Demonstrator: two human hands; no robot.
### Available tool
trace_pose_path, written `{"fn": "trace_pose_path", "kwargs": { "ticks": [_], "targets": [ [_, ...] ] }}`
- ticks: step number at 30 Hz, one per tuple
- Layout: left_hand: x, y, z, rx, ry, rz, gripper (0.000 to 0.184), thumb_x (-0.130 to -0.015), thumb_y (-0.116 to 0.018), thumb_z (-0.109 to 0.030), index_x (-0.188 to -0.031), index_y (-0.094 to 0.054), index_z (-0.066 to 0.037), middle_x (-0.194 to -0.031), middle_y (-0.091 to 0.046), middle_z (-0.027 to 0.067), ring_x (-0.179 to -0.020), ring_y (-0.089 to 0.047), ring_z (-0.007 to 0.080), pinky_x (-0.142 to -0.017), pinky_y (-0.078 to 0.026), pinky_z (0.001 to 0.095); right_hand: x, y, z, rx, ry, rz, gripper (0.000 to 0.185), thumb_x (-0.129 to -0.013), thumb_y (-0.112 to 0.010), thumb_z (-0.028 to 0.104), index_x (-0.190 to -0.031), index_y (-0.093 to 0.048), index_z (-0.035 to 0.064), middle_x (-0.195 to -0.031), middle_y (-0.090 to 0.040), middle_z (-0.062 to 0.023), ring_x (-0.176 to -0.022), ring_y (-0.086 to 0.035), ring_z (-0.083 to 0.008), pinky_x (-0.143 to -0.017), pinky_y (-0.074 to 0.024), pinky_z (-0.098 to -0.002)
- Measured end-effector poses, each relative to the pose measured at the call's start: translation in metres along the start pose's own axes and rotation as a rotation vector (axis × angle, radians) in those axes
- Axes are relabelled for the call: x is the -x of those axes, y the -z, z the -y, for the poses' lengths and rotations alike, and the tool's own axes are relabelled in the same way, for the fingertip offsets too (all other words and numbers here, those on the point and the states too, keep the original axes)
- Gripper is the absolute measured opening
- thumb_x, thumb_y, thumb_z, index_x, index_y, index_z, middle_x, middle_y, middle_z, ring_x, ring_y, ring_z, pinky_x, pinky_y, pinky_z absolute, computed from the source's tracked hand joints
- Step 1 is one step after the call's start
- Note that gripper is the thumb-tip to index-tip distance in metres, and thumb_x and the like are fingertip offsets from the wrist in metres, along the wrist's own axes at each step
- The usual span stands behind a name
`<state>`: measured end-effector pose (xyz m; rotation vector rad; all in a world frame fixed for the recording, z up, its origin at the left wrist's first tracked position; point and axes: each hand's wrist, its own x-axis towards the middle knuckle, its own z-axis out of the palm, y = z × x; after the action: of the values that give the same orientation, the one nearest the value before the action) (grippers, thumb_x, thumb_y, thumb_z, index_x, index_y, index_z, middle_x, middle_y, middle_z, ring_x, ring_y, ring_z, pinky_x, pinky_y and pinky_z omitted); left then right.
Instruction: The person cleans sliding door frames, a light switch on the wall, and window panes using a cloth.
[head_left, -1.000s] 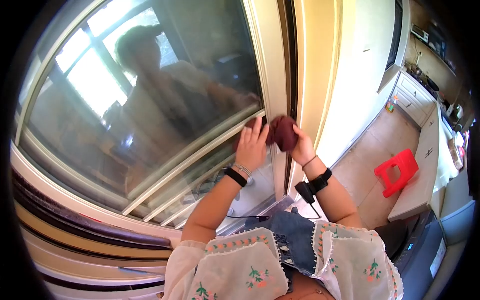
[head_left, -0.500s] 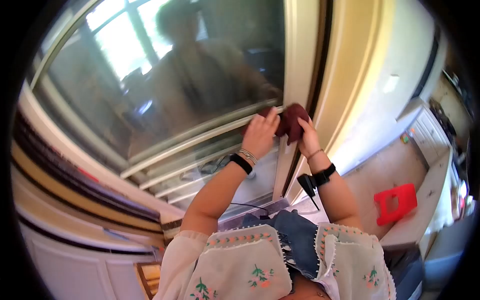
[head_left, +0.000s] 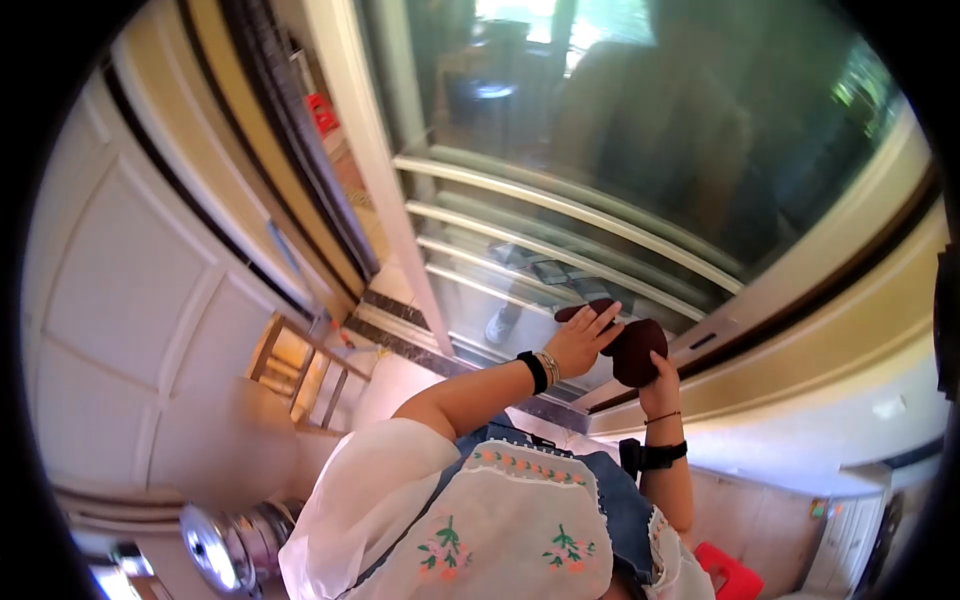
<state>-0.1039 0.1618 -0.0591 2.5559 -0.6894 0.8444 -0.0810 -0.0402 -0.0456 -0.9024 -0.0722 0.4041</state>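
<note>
A dark maroon cloth (head_left: 638, 352) is bunched between my hands, low on a glass door (head_left: 540, 110) near its right-hand frame. My left hand (head_left: 580, 342) lies over the cloth's left part, its fingers bent across it against the lower panel. My right hand (head_left: 659, 388) grips the right end between thumb and fingers. Pale horizontal bars (head_left: 560, 196) cross the lower door just above the cloth. The fingertips behind the cloth are hidden.
A wooden chair (head_left: 285, 365) stands at left, beside a white panelled door (head_left: 130, 290). Below it is a shiny metal container (head_left: 225, 548). A red plastic stool (head_left: 728, 572) is at lower right. A cream door frame (head_left: 800, 335) runs along the right.
My view has turned, showing more of the left side and the chair. Both hands, still on the cloth, now appear lower and further right, beside the lower bars.
</note>
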Motion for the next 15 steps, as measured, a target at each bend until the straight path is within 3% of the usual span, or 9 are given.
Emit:
{"fn": "trace_pose_path", "kwargs": {
  "ticks": [6, 15],
  "targets": [
    [0.045, 0.028, -0.003, -0.033, 0.157, -0.027, 0.06, -0.068, -0.055, 0.0, -0.126, -0.044, -0.01, -0.139, -0.028, 0.0182, -0.109, -0.042, 0.0363, -0.099, -0.031, 0.0462, -0.008, -0.02, -0.028, 0.02, -0.11, 0.106, 0.047, -0.084, -0.05, 0.011, -0.128, -0.041, 0.0024, -0.125, -0.048, -0.0116, -0.115, -0.047, -0.0248, -0.099, -0.0369, -0.0373],
    [0.08, 0.076, 0.021, -0.014, 0.198, -0.097, 0.057, -0.068, -0.054, 0.0, -0.123, -0.047, -0.009, -0.137, -0.03, 0.0193, -0.109, -0.043, 0.0373, -0.097, -0.034, 0.0456, 0.003, -0.073, -0.054, 0.032, -0.11, 0.183, 0.049, -0.084, -0.049, 0.013, -0.13, -0.038, 0.0019, -0.127, -0.046, -0.0127, -0.118, -0.044, -0.026, -0.101, -0.0336, -0.0384]
  ]
}}
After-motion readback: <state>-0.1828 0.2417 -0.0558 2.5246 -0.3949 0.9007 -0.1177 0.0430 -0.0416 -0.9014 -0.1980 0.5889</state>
